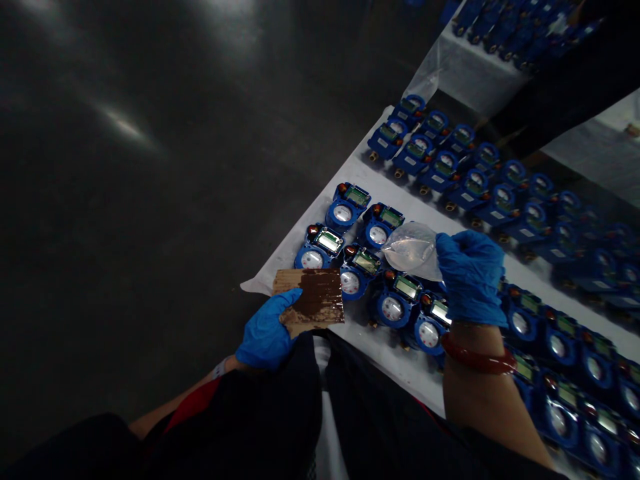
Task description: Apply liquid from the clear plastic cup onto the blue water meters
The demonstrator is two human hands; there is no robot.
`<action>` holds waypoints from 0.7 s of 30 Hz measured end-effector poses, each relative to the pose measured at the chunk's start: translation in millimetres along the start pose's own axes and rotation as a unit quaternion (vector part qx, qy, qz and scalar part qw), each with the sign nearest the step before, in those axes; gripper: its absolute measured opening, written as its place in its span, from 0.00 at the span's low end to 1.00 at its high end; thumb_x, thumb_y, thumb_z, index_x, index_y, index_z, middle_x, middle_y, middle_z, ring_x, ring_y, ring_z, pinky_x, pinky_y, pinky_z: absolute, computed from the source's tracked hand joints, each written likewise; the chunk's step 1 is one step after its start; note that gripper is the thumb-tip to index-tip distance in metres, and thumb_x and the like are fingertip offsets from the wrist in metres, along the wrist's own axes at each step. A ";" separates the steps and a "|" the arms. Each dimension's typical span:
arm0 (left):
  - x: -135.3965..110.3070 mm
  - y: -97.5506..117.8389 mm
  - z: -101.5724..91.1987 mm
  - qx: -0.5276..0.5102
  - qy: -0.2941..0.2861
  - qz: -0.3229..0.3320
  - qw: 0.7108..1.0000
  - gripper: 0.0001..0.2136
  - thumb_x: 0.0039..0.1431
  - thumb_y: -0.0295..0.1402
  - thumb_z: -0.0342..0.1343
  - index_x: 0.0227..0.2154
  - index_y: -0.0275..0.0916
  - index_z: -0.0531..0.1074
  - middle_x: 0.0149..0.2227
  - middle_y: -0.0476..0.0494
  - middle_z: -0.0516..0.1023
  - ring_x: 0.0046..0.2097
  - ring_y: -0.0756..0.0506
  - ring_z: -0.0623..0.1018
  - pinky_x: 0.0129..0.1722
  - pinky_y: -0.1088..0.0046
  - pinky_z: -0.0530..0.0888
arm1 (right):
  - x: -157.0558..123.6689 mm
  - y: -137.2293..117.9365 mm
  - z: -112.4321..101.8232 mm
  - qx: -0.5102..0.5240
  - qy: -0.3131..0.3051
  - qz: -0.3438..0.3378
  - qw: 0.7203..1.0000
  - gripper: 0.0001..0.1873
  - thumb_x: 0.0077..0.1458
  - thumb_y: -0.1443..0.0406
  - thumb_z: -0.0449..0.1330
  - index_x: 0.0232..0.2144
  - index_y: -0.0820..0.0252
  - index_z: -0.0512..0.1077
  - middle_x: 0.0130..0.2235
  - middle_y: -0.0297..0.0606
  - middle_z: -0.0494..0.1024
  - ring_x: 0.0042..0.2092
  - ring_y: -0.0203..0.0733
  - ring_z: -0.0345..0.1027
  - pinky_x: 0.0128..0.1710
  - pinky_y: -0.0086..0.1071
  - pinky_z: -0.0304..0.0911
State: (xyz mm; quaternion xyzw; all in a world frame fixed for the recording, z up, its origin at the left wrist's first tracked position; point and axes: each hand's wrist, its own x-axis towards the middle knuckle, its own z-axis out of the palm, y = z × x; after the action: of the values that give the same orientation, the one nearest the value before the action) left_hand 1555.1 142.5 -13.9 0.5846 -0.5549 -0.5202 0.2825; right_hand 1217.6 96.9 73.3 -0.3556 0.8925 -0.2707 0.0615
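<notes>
My left hand (270,328), in a blue glove, grips a piece of corrugated cardboard (311,300) by its lower left side. A glossy dark brown smear covers much of the cardboard. My right hand (471,273), also gloved in blue, is closed on a translucent plastic cup (413,251), which tilts left above the meters. Whether anything runs out of it I cannot tell. Under and around the cup stand blue water meters with round white dials and uncovered circuit boards, among them one meter (379,233) just left of the cup and another (393,308) below it.
The meters stand on a white-covered table (360,175). Behind them run further rows of blue meters (445,171) with brass ends. Another table with meters (500,37) is at the upper right, beside a dark shape. Grey floor (150,200) lies to the left.
</notes>
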 end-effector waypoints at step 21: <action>-8.7 -11.0 2.7 0.004 0.008 0.013 1.000 0.25 0.48 0.37 0.74 0.52 0.53 0.82 0.59 0.46 0.86 0.65 0.26 0.80 0.72 0.43 0.70 | -1.7 1.8 -5.1 0.006 0.006 0.007 1.000 0.17 0.55 0.64 0.65 0.19 0.54 0.65 0.21 0.29 0.64 0.29 0.38 0.58 0.36 0.37 0.53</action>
State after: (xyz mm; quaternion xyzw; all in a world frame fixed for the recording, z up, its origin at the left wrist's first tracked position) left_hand 1557.9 153.8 -22.1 0.5826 -0.5626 -0.5092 0.2911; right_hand 1216.3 101.4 76.5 -0.3475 0.8934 -0.2784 0.0597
